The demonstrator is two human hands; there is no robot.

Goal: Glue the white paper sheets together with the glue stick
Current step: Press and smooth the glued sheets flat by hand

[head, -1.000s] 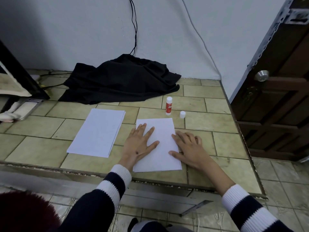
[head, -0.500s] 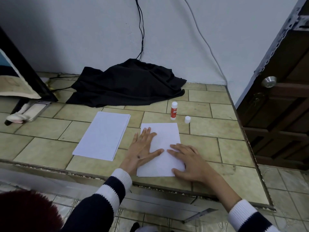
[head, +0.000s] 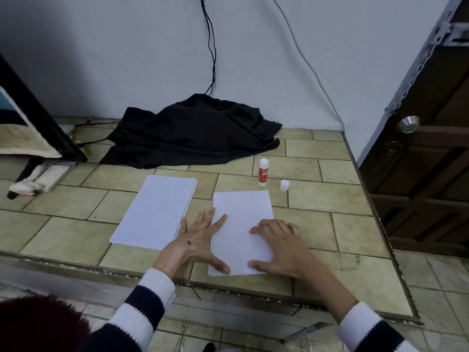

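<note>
White paper sheets point(head: 241, 219) lie flat on the tiled counter near its front edge. My left hand point(head: 198, 240) rests palm down with fingers spread over their left edge. My right hand point(head: 276, 247) presses flat on their lower right part. A stack of white paper point(head: 157, 212) lies to the left, apart from my hands. The red and white glue stick point(head: 263, 172) stands upright behind the sheets, uncapped, with its white cap point(head: 284, 185) standing beside it on the right.
A black cloth point(head: 193, 133) is heaped against the back wall, with cables hanging above it. A dark frame and a phone point(head: 50, 175) sit at the far left. A brown door point(head: 426, 158) stands to the right. The counter's front edge point(head: 228, 290) runs below my wrists.
My left hand has slid left and back toward the sheets' left edge. My right hand has moved down over the lower right part of the sheets. The camera has tilted upward slightly.
</note>
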